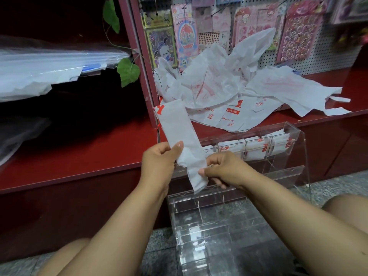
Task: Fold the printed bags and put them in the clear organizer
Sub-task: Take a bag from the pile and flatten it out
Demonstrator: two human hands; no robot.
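A white printed bag (180, 132), folded lengthwise into a long narrow strip with red print at its far end, stretches up and to the left from both hands. My left hand (159, 159) grips the strip's left edge with the thumb on top. My right hand (222, 169) pinches the strip's lower end. Right behind the hands stands the clear organizer (294, 152), tiered, on the floor; its top row holds several folded bags (256, 150). A loose heap of unfolded printed bags (229, 86) lies on the red shelf beyond.
The red shelf (89, 154) runs left to right, with a red upright post (139, 62) beside the heap. Sticker packs hang on a pegboard (322, 62) behind. Clear plastic sheets (39, 64) and a green vine (128, 71) sit at the left. My knees frame the grey floor (159, 251).
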